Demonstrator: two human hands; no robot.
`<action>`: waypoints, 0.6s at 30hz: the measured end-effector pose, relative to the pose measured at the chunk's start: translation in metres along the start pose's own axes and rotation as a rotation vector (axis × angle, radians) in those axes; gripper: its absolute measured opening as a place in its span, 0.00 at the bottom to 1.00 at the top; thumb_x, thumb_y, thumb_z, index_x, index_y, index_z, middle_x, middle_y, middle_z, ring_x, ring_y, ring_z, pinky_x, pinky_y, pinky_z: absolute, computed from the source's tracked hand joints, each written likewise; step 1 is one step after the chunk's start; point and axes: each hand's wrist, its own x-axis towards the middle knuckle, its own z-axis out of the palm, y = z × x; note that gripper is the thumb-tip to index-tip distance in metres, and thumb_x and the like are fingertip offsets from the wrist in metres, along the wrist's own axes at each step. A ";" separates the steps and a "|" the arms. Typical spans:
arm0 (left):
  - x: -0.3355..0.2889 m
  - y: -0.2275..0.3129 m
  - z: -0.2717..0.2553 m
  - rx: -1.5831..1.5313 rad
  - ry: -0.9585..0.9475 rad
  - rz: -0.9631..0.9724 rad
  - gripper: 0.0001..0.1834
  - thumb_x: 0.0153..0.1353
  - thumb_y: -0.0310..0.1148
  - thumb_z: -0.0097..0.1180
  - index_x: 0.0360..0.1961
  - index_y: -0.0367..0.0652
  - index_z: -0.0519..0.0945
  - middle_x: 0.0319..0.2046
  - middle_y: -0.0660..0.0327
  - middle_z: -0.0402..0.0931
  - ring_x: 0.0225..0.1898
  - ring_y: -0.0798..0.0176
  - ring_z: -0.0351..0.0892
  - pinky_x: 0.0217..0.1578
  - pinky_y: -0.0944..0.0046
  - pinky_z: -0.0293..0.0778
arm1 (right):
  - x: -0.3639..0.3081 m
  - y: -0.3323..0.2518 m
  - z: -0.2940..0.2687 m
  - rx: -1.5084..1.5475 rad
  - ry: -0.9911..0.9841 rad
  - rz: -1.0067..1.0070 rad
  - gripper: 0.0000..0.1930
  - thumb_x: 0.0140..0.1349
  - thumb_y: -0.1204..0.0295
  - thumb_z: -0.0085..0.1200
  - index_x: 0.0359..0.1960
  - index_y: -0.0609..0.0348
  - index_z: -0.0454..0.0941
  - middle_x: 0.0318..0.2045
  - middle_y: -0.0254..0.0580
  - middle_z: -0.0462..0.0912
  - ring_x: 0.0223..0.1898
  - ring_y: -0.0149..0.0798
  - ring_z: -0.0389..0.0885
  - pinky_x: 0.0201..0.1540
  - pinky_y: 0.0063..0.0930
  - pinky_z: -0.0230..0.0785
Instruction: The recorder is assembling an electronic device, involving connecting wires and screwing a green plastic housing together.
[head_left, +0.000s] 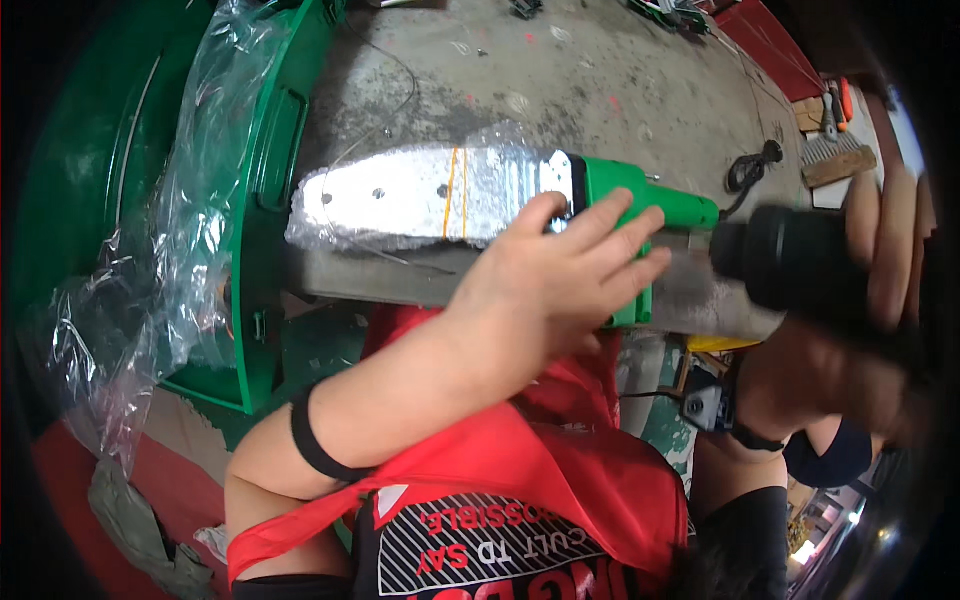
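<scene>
Tool (608, 180), green-bodied, lies lengthwise along tabletop's (640, 110) near edge; left grip (550, 275), nearer, spreads across it, closure indeterminable; right grip (886, 250), beyond its handle (686, 207), clasps black cylinder (800, 256).

the tool (680, 205) is bright green; its plate (400, 195) is silvery white with dark round spots, crossed by orange bands (464, 195). the cord (770, 153) and the blurred cylinder (800, 255) are black. the table (560, 100) is grey, mottled dark, with pinkish-red marks. the case (290, 130) is green. the apron (480, 460) is plain red; the shirt (430, 535) is black with white diagonal stripes and red and white lettering. the armband (310, 435) is black, the brush block (840, 166) brown.
</scene>
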 end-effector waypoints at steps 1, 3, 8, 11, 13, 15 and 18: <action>-0.001 -0.004 -0.004 -0.028 -0.017 0.011 0.46 0.33 0.41 0.75 0.60 0.57 0.70 0.65 0.66 0.65 0.64 0.60 0.64 0.52 0.54 0.67 | -0.003 -0.002 0.006 -0.271 -0.236 0.024 0.14 0.44 0.74 0.58 0.31 0.53 0.66 0.25 0.29 0.69 0.26 0.25 0.67 0.37 0.24 0.59; -0.006 -0.010 0.000 0.018 0.013 0.023 0.47 0.32 0.40 0.75 0.60 0.57 0.71 0.64 0.67 0.65 0.64 0.60 0.65 0.52 0.55 0.67 | -0.011 -0.007 0.018 -0.691 -0.449 0.176 0.21 0.37 0.76 0.60 0.34 0.53 0.64 0.25 0.28 0.70 0.24 0.26 0.68 0.36 0.24 0.61; -0.008 -0.014 0.007 0.053 0.065 0.096 0.46 0.31 0.39 0.76 0.59 0.57 0.72 0.63 0.67 0.67 0.63 0.60 0.65 0.52 0.56 0.66 | -0.053 0.044 0.046 -0.311 -0.040 0.108 0.28 0.50 0.49 0.64 0.38 0.53 0.62 0.22 0.29 0.69 0.21 0.28 0.70 0.32 0.24 0.64; -0.007 -0.015 0.009 0.058 0.067 0.102 0.43 0.32 0.40 0.75 0.57 0.56 0.73 0.62 0.67 0.68 0.63 0.59 0.66 0.52 0.56 0.66 | -0.051 0.061 0.061 -0.265 0.004 0.171 0.26 0.49 0.56 0.67 0.39 0.52 0.63 0.21 0.30 0.72 0.17 0.29 0.70 0.26 0.25 0.65; -0.006 -0.015 0.008 0.009 0.079 0.112 0.42 0.33 0.41 0.75 0.56 0.56 0.75 0.62 0.67 0.68 0.62 0.59 0.66 0.52 0.56 0.66 | -0.038 0.063 0.054 -0.225 -0.240 0.191 0.26 0.49 0.57 0.69 0.39 0.52 0.64 0.22 0.31 0.74 0.18 0.30 0.73 0.26 0.24 0.67; -0.006 -0.014 0.009 0.000 0.085 0.106 0.41 0.33 0.41 0.75 0.55 0.56 0.75 0.63 0.67 0.67 0.62 0.59 0.66 0.52 0.56 0.66 | -0.021 0.066 0.040 -0.178 -0.479 0.204 0.26 0.48 0.59 0.71 0.39 0.53 0.65 0.22 0.32 0.76 0.19 0.31 0.75 0.26 0.24 0.70; -0.009 -0.015 0.008 -0.011 0.093 0.096 0.40 0.34 0.41 0.74 0.55 0.56 0.75 0.62 0.68 0.68 0.62 0.60 0.66 0.51 0.56 0.66 | -0.003 0.072 0.023 -0.100 -0.827 0.215 0.26 0.48 0.61 0.74 0.39 0.54 0.67 0.23 0.34 0.79 0.20 0.33 0.79 0.26 0.23 0.75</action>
